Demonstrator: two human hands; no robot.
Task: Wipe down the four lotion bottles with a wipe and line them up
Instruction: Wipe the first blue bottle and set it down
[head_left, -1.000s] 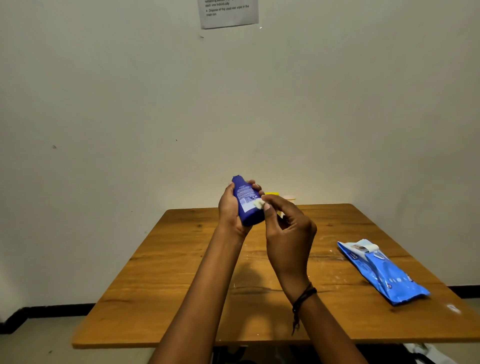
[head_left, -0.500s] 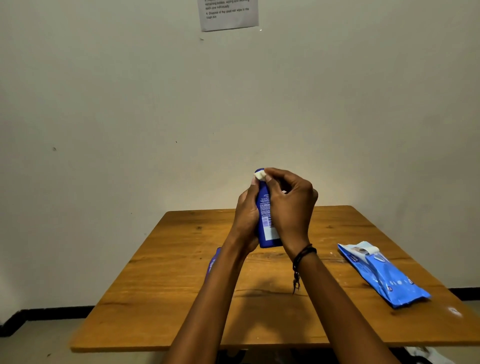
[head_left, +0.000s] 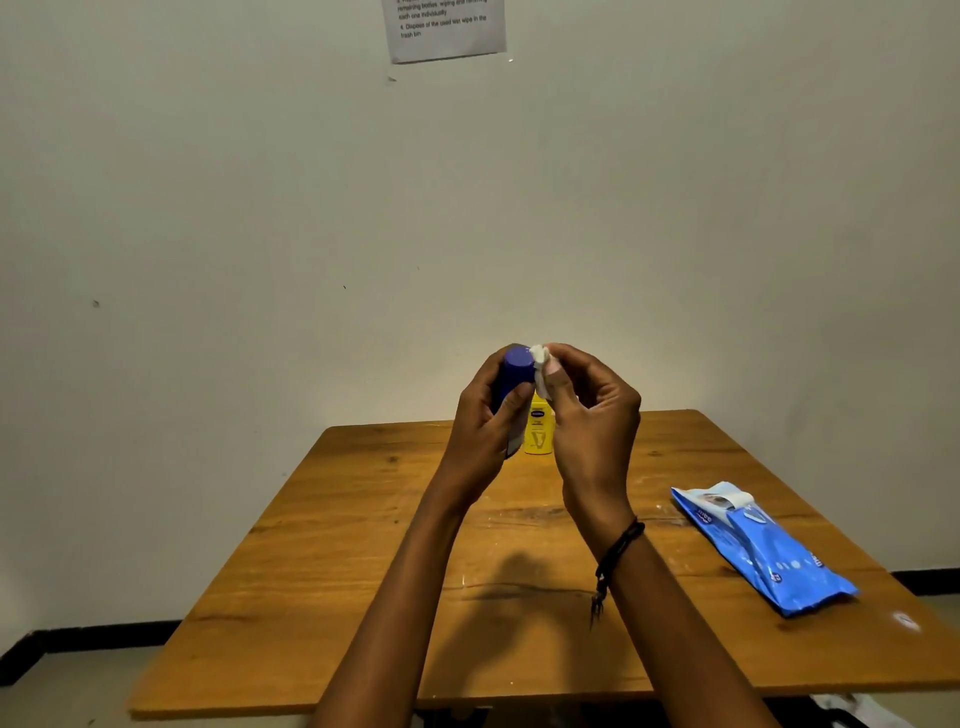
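Observation:
My left hand (head_left: 483, 421) grips a dark blue lotion bottle (head_left: 515, 375) upright above the wooden table (head_left: 363, 545), its cap end up. My right hand (head_left: 592, 415) pinches a small white wipe (head_left: 540, 366) against the top right of the bottle. Behind my hands a yellow lotion bottle (head_left: 538, 428) stands on the table near the far edge, partly hidden by my fingers. Any other bottles are out of sight.
A blue pack of wet wipes (head_left: 763, 545) lies on the right part of the table, flap peeled back. A printed sheet (head_left: 444, 26) hangs on the wall above. The table's far edge sits close to the wall.
My hands turned the blue bottle from tilted to upright, and the wipe moved up to its cap end. My hands have parted, so the yellow bottle now shows between them.

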